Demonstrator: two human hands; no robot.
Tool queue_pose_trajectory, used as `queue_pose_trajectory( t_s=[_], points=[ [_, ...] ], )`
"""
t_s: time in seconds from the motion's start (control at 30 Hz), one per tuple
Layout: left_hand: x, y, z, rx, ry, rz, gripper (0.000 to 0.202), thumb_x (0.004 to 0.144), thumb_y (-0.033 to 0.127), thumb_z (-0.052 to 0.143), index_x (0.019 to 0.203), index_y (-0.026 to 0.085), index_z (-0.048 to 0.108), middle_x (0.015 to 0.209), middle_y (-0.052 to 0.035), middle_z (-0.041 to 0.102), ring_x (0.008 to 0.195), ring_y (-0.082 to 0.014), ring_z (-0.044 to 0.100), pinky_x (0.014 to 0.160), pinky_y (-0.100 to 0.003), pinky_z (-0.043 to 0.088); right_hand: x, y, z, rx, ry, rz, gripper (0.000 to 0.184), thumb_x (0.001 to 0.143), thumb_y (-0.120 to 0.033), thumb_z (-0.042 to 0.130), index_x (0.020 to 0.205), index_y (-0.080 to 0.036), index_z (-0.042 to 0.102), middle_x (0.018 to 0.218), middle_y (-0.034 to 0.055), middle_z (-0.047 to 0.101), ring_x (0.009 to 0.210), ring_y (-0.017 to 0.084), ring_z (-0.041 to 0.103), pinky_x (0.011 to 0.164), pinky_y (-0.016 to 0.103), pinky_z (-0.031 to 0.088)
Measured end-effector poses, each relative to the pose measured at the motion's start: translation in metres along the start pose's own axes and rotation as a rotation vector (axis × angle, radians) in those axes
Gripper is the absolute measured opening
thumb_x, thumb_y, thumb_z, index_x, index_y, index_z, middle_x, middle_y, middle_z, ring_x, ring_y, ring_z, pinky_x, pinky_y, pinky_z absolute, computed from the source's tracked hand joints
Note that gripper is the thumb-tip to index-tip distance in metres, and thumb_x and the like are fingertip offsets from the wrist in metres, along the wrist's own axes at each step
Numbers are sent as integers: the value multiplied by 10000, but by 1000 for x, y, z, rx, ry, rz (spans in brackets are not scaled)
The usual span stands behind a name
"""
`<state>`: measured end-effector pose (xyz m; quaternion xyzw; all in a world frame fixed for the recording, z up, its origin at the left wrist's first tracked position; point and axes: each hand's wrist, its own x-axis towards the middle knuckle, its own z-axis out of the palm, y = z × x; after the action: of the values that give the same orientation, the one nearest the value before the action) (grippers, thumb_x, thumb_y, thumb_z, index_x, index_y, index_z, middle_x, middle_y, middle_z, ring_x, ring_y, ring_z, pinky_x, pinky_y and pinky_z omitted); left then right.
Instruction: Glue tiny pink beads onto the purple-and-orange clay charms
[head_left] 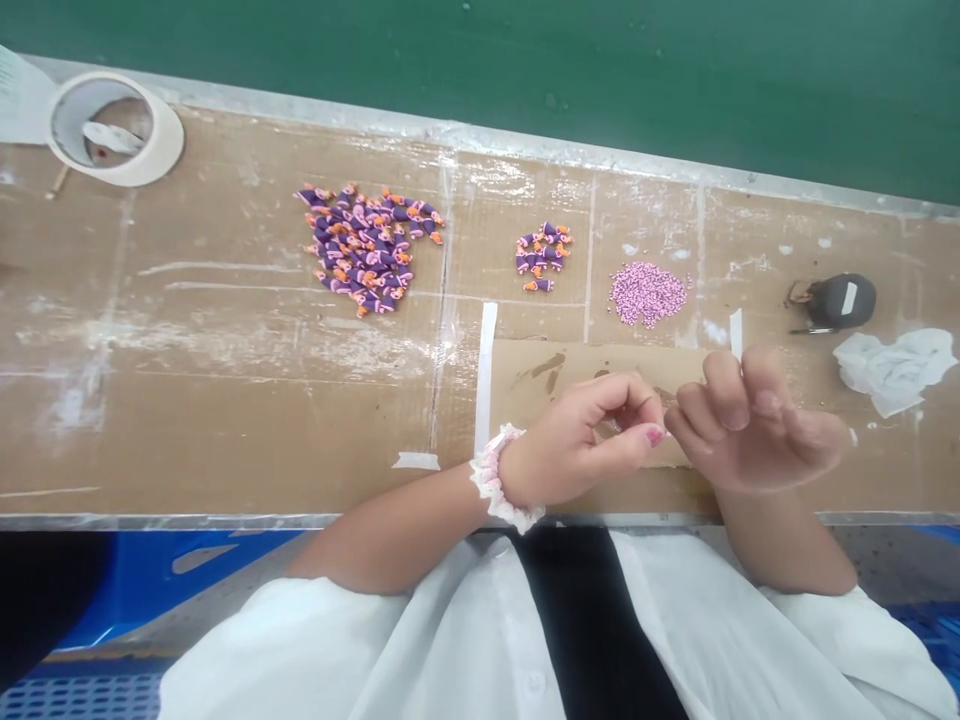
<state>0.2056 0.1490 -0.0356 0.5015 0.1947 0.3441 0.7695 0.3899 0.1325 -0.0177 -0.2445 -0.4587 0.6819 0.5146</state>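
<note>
My left hand (pixel 592 430), with a ruffled pale band (pixel 501 478) at the wrist, pinches thumb and index finger together. Whatever is between those fingertips is too small to make out. My right hand (pixel 750 415) is just right of it, palm side showing and fingers curled, partly blurred. Its leftmost fingers come close to the left fingertips. Both hands are above a taped sheet of brown paper (pixel 600 356). Beyond the paper lie pink seed beads (pixel 649 294) in a heap, a small group of purple and orange figure-shaped pieces (pixel 541 254) and a larger pile of the same pieces (pixel 369 245).
A wide tape roll (pixel 161 145) stands at far left. On the right are a dark round object (pixel 846 300) and a crumpled white tissue (pixel 896 365). Worn cardboard (pixel 225 420) covers the table. A green surface (pixel 525 70) runs behind, with a blue stool (pixel 157 590) below left.
</note>
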Motion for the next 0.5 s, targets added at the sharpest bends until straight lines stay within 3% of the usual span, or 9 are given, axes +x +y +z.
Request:
queue_pose_trajectory(
  t_s=[0.5],
  points=[
    [1, 2, -2, 60, 0, 5, 118, 902, 227, 558, 813, 155, 529, 750, 12, 497, 670, -69, 449, 638, -208, 402, -1, 3, 6, 224, 7, -77, 317, 810, -264, 544, 664, -209, 268, 603, -59, 294, 436, 78, 227, 343, 217, 230]
  ],
)
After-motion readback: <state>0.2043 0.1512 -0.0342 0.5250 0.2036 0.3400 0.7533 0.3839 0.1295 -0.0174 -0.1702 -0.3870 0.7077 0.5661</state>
